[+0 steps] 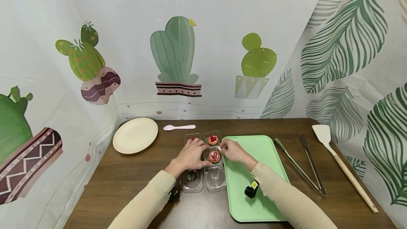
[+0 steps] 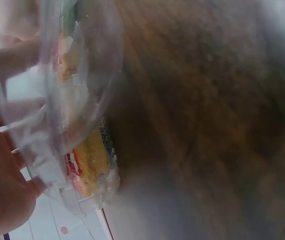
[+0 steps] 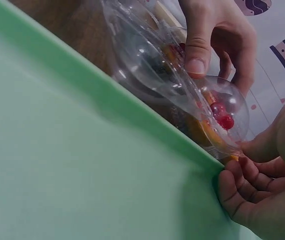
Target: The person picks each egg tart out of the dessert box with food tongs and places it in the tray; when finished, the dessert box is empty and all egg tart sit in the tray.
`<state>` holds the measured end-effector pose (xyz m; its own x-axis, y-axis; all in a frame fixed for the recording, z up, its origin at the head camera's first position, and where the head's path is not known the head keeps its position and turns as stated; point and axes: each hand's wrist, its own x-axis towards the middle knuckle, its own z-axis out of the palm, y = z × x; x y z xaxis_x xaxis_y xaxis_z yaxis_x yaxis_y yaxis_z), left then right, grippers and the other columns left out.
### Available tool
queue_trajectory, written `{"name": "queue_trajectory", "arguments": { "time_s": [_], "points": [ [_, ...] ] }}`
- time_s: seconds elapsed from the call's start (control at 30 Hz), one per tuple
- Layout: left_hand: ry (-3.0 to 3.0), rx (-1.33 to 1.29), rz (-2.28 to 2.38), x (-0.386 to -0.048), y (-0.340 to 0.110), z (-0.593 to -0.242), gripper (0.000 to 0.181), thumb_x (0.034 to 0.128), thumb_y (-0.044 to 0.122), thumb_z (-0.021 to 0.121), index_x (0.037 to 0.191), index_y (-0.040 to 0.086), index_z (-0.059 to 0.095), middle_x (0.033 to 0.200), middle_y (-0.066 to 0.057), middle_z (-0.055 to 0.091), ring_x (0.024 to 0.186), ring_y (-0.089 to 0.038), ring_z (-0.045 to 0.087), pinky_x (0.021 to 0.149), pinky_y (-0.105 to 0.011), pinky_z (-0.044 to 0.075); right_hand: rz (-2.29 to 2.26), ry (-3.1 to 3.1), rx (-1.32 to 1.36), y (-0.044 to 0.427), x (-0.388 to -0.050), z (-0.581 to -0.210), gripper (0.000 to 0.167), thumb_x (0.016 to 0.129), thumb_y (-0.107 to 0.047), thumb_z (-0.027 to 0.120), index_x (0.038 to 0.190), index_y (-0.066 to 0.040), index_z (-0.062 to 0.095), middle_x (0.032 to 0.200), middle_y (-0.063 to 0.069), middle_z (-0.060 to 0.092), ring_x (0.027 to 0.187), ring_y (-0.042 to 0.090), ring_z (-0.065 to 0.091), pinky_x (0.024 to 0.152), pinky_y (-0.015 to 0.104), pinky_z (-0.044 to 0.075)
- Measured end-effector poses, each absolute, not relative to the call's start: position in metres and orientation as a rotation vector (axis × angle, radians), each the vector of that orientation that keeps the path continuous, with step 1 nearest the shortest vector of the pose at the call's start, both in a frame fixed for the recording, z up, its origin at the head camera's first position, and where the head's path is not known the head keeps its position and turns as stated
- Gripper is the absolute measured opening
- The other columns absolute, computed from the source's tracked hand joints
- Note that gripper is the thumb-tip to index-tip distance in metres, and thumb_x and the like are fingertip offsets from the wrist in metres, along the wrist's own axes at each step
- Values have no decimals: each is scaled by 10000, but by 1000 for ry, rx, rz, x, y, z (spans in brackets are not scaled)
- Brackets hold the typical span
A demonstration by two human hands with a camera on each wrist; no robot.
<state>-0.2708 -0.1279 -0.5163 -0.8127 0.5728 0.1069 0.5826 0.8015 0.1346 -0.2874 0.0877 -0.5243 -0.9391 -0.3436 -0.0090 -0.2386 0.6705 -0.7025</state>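
Observation:
Clear plastic clamshell containers (image 1: 214, 177) stand together on the table, left of the tray. A red-topped tart (image 1: 214, 157) sits under a clear dome between my hands. Behind it is another red-topped tart (image 1: 212, 139); a third red topping (image 1: 192, 139) shows partly beyond my left fingers. My left hand (image 1: 189, 155) is spread over the containers, its thumb resting on plastic beside the middle tart. With thumb and fingertips, my right hand (image 1: 234, 151) pinches the domed lid's rim (image 3: 242, 120) at the tray side. The left wrist view is blurred, with plastic close to the lens.
A green tray (image 1: 254, 200) lies right of the containers. Beyond it are metal tongs (image 1: 299, 167) and a white spatula with a wooden handle (image 1: 346, 172). At the back left are a cream plate (image 1: 135, 135) and a pale pink spoon (image 1: 179, 127). A patterned cloth hangs behind.

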Motion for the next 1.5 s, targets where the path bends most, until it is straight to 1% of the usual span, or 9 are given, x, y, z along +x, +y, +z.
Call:
{"name": "queue_trajectory", "arguments": {
  "time_s": [0.17,0.5,0.67,0.93,1.13,1.23,1.3,1.4,1.5],
  "points": [
    [-2932,-961,-213,-270,-128,-515,716,762,622,712,1291,147,632,1199,23,615,1150,-166,497,1050,-436,375,-1165,2700,-491,88,-286,-523,67,871,9,605,925,-30,604,776,38,583,675,125,521,587,236,448],
    [-2924,-980,-142,-268,-124,-510,734,786,614,697,1317,113,616,1229,-8,610,1166,-176,495,1054,-452,381,-1248,2709,-554,90,-282,-527,64,893,3,572,953,-20,566,782,27,546,690,118,490,606,231,419],
    [-2940,-971,-135,-267,-124,-510,735,790,603,699,1326,108,610,1243,-10,606,1174,-176,491,1070,-462,376,-1266,2718,-579,91,-282,-528,75,887,-2,584,962,-4,580,791,35,571,696,121,513,611,237,445],
    [-2931,-970,-159,-266,-126,-510,754,791,600,699,1333,85,600,1237,-22,609,1162,-183,493,1085,-503,369,-1218,2737,-544,89,-283,-520,104,875,-20,609,977,-1,615,809,39,615,715,126,558,626,250,489],
    [-2923,-962,-123,-266,-125,-508,749,789,603,699,1327,90,604,1218,-15,609,1143,-179,489,1068,-470,382,-1204,2736,-618,88,-283,-517,100,895,-10,594,994,-1,584,824,43,592,720,122,540,618,230,474],
    [-2927,-958,-106,-266,-125,-507,752,793,603,695,1336,93,597,1226,-15,604,1148,-179,484,1061,-453,385,-1194,2685,-659,91,-286,-515,89,907,-7,574,995,3,569,812,45,575,693,123,524,590,229,460],
    [-2929,-958,-105,-266,-124,-507,751,796,597,695,1343,94,590,1236,-19,600,1155,-181,482,1055,-438,388,-1231,2576,-668,94,-290,-514,79,914,-1,561,989,23,561,799,58,570,677,132,536,591,253,491],
    [-2935,-962,-104,-266,-124,-507,741,802,584,696,1352,100,582,1249,-23,592,1165,-183,482,1057,-408,393,-1309,2361,-613,99,-298,-511,65,930,8,548,978,52,552,778,73,566,662,155,560,609,298,525],
    [-2939,-970,-108,-265,-124,-508,731,808,580,692,1349,100,584,1249,-22,589,1166,-183,483,1059,-382,399,-1361,2200,-543,103,-305,-509,95,945,-3,543,981,83,559,754,72,559,645,165,557,603,311,509]
  ]
}}
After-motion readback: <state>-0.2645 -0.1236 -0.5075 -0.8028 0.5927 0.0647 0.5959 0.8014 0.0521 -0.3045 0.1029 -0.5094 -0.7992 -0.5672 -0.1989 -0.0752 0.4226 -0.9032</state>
